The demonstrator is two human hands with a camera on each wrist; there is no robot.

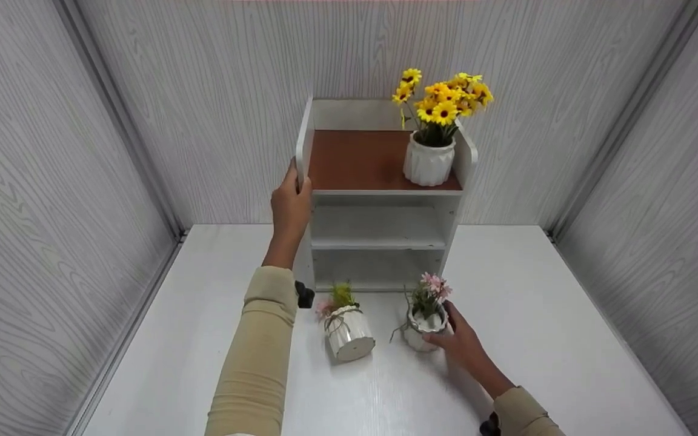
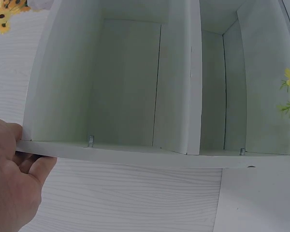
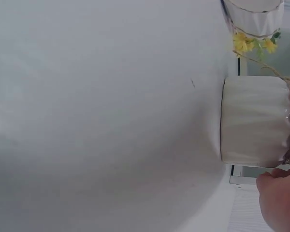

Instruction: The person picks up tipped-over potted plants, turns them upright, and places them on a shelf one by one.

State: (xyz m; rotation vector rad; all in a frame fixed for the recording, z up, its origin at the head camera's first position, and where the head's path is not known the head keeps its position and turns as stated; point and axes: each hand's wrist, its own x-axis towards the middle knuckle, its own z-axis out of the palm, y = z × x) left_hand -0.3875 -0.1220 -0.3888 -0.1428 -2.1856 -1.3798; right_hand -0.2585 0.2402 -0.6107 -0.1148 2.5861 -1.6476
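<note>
A small white shelf unit (image 1: 379, 246) with a brown top board stands against the back wall. My left hand (image 1: 291, 209) grips the front edge of its left side panel, near the top board; the left wrist view shows the hand (image 2: 14, 174) at that panel (image 2: 135, 155). Down in front of the shelf, my right hand (image 1: 467, 348) holds a white flower pot (image 1: 417, 340) with pink flowers (image 1: 435, 286), thumb and fingers at its rim. In the right wrist view the pot (image 3: 253, 123) has twine round its neck and its base is close to the table.
A second white pot (image 1: 349, 333) with yellow-green and pink flowers lies tipped over, base toward me, left of the held pot. On the top board's right side stands a white pot (image 1: 429, 162) of yellow sunflowers. Grey wood-grain panels (image 1: 234, 109) enclose the white table (image 1: 537, 290).
</note>
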